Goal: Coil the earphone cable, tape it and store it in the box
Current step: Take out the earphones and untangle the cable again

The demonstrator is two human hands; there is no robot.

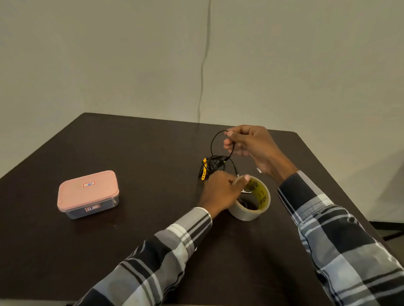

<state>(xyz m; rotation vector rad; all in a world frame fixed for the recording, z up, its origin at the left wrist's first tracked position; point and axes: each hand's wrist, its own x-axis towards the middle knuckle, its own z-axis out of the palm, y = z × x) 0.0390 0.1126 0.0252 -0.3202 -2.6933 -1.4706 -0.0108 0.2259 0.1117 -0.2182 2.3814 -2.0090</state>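
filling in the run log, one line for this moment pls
phase: coiling | right hand: pinches earphone cable loop | left hand: grips tape roll | box: lid on, apart at left

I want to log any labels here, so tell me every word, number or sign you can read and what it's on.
Nothing can be read with certainty.
Label on the pink lid of the box: red-bordered, blue handwritten mark, too small to read.
Label on the box's clear front wall: red-bordered, blue mark, blurred.
Yellow inner core of the tape roll: repeated black printed brand mark, curved and unreadable.
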